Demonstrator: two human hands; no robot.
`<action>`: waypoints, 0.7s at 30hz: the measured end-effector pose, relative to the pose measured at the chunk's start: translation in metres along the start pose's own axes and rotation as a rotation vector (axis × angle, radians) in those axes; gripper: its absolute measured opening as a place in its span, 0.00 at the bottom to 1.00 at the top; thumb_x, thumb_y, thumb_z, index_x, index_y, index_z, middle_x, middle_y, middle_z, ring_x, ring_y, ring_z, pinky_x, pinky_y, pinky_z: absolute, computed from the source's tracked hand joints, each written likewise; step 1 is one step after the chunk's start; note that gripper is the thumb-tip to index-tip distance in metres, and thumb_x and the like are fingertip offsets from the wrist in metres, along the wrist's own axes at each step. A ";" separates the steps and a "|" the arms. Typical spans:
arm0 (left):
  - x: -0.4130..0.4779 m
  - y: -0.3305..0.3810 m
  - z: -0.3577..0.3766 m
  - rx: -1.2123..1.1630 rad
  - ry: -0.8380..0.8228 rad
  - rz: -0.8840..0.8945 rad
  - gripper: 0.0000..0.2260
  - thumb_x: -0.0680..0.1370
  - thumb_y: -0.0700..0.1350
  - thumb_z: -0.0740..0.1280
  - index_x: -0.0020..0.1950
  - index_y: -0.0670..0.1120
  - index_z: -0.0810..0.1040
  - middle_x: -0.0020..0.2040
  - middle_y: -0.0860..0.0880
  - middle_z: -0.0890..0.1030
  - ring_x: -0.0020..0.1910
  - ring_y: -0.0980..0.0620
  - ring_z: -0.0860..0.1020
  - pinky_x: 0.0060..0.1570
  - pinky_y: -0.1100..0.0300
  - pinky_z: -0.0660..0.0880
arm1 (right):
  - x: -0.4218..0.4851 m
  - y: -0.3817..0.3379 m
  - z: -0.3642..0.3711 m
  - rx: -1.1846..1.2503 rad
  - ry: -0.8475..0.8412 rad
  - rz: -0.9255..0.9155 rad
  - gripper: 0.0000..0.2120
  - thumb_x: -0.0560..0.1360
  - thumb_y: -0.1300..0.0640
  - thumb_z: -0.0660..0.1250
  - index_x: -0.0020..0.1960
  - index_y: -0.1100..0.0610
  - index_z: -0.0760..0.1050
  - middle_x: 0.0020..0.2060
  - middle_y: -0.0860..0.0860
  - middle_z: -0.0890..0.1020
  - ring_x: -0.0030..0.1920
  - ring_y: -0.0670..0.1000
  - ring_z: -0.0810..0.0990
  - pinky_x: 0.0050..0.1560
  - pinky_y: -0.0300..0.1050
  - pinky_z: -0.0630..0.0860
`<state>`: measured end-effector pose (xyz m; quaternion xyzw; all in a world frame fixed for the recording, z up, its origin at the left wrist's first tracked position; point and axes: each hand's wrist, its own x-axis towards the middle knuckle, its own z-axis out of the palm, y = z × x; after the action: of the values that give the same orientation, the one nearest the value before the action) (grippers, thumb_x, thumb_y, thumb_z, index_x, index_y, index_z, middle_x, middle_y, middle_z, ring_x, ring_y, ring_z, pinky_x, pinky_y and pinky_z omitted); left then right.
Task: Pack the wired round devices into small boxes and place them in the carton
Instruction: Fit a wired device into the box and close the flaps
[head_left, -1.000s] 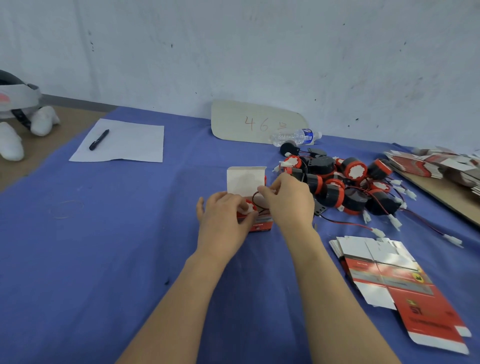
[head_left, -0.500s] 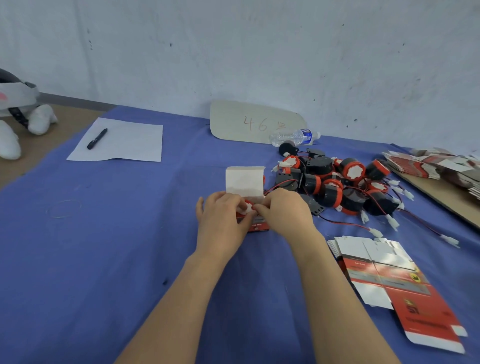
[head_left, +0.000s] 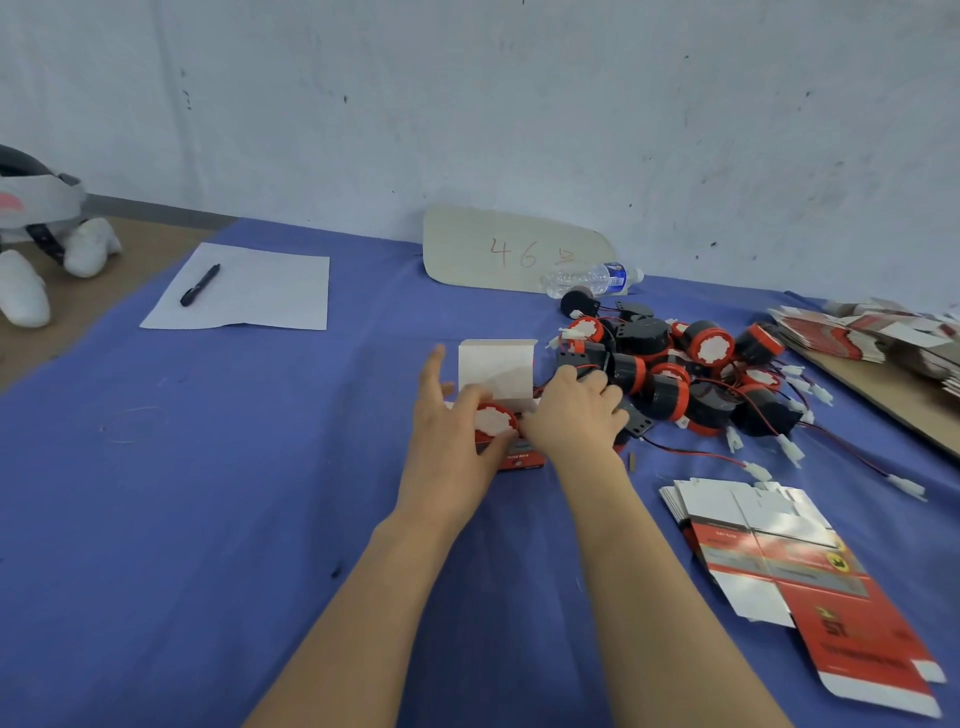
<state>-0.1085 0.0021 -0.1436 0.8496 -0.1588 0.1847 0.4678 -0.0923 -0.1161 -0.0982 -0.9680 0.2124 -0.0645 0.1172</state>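
Box (head_left: 521, 459), flap up: device (head_left: 494, 422) inside, held by left hand (head_left: 451, 423); right hand (head_left: 574, 417) pinches box edge; device pile (head_left: 691, 384) just right of box.

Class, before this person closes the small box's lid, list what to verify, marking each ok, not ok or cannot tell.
1. Round device sits in small box: ok.
2. Lid flap stands open: ok.
3. Wire tucked inside: cannot tell, right hand covers it.
4. Left hand holds round device: ok.
5. Carton ready: cannot tell, none in view.
6. Flat boxes within reach: ok.
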 end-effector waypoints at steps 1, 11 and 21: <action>0.000 0.001 0.000 0.014 0.026 0.001 0.13 0.74 0.46 0.73 0.56 0.48 0.76 0.75 0.59 0.42 0.70 0.51 0.63 0.55 0.55 0.76 | -0.001 0.001 0.001 -0.008 0.019 -0.001 0.23 0.75 0.51 0.67 0.66 0.59 0.65 0.69 0.61 0.60 0.69 0.64 0.60 0.67 0.57 0.60; -0.002 0.009 0.000 0.158 0.102 0.032 0.14 0.74 0.45 0.71 0.58 0.47 0.75 0.78 0.50 0.45 0.66 0.50 0.66 0.47 0.61 0.71 | -0.005 0.021 0.013 0.449 0.001 -0.299 0.11 0.79 0.51 0.62 0.45 0.56 0.78 0.41 0.54 0.77 0.41 0.53 0.75 0.36 0.44 0.69; -0.003 0.004 0.002 0.178 0.093 0.012 0.16 0.75 0.49 0.70 0.62 0.48 0.75 0.77 0.51 0.46 0.62 0.51 0.70 0.50 0.59 0.73 | -0.007 0.016 0.022 0.595 0.112 -0.399 0.11 0.77 0.54 0.66 0.57 0.54 0.80 0.64 0.51 0.69 0.59 0.49 0.72 0.53 0.37 0.69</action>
<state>-0.1123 -0.0013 -0.1431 0.8774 -0.1250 0.2400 0.3961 -0.1005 -0.1228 -0.1237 -0.9089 -0.0026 -0.1981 0.3668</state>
